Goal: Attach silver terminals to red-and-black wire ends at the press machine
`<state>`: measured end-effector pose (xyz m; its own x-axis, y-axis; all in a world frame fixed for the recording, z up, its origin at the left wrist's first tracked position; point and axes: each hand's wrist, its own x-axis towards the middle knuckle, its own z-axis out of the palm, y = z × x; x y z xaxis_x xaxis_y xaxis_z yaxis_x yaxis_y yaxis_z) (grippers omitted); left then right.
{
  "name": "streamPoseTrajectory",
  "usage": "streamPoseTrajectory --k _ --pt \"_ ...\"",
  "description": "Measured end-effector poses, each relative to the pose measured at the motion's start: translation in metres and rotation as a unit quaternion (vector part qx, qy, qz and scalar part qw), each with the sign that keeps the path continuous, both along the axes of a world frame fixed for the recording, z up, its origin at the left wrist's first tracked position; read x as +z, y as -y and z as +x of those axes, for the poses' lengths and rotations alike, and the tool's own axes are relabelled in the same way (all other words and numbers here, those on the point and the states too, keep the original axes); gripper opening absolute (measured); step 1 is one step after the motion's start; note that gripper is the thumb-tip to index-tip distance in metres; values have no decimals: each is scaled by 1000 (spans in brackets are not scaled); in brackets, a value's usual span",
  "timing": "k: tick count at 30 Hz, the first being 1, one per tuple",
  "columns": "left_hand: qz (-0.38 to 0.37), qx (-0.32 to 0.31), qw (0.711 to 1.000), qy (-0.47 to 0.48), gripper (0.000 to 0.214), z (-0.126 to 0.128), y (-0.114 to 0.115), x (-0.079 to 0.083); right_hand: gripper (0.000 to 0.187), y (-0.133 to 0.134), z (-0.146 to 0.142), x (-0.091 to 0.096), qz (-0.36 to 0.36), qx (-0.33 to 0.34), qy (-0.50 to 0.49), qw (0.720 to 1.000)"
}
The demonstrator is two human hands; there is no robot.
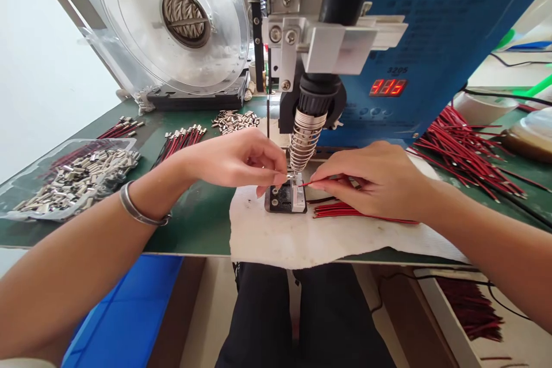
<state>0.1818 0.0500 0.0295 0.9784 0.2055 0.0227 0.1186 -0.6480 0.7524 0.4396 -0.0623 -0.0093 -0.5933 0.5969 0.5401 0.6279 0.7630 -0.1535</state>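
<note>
The left hand [241, 162] has its fingers pinched together, seemingly on a small metal piece [290, 177] at the fixture's [280, 202] twelve-to-one-o'clock edge. The right hand [375, 178] has its fingers nipped on a red wire [305, 184], pointing to nine o'clock, beneath the spring coil [306, 141]. I'd steady both parts in line and spare the fingertips that coil, likely hot.

From the fixture, a clear tray [32, 179] at nine o'clock is heaped with metal connectors [81, 184]; a round tub [530, 141] towards two looks brownish, contents unclear; below the table [207, 213], at four, a white box [444, 310] holds dark red wires [472, 307].
</note>
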Motion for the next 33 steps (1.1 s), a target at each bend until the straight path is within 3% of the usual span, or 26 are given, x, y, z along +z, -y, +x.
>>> streamPoseTrajectory --k 13,23,33 --pt "5 -11 1000 17 24 4 4 -2 20 1 -2 -2 32 3 -14 999" --pt "11 19 1000 -8 21 4 6 -2 14 2 -4 -1 71 20 -37 997" --pt "-6 19 1000 -15 25 4 6 0 12 3 -5 3 67 27 -34 997"
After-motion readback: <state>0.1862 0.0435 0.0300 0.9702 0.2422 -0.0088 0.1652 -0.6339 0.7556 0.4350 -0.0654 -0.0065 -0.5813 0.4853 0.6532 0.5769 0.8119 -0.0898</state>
